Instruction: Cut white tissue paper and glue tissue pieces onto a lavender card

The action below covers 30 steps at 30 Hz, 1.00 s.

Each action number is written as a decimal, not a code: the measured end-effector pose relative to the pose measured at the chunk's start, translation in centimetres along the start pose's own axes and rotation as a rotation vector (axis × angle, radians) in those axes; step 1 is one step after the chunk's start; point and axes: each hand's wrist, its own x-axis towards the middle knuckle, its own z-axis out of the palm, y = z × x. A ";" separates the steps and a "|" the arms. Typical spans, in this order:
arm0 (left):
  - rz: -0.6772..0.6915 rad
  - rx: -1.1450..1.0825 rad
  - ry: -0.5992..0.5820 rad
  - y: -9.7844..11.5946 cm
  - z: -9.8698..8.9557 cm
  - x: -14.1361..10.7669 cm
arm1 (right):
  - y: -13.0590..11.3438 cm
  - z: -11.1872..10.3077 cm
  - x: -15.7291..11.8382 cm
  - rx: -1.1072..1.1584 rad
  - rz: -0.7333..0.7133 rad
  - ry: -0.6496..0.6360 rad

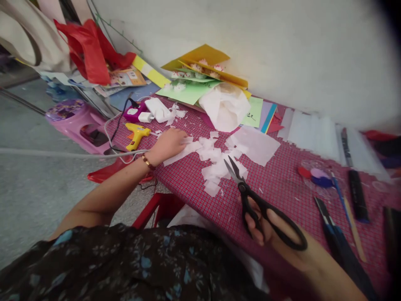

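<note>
Diagonally aligned, the scissors (242, 186) point forward-left from the right fingers (250, 221), which grip the handles; the left fingers (179, 137) lie extended on paper (179, 154).

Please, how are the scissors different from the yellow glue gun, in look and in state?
The scissors have black handles and metal blades; the glue gun is yellow with an orange trigger. The scissors are held in the right hand, blades slightly apart; the glue gun lies on the checked cloth, unheld. Both are hand tools.
</note>
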 end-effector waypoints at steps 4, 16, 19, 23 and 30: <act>-0.024 0.082 -0.029 0.0 0.8 0.4 | 0.5 -0.1 0.0 -0.058 -0.031 0.020; -0.167 -0.286 0.124 -1.3 -0.1 1.0 | 0.6 0.0 0.0 -0.163 -0.051 0.032; -0.076 -0.284 0.087 -0.9 0.5 0.8 | 0.5 0.3 0.1 -0.181 -0.057 0.027; 0.006 -0.203 0.091 -0.4 1.7 1.1 | 0.4 0.6 0.1 -0.173 -0.062 -0.013; -0.140 -0.599 0.506 1.0 -1.7 1.9 | 0.6 -0.1 -0.4 -0.214 -0.101 -0.031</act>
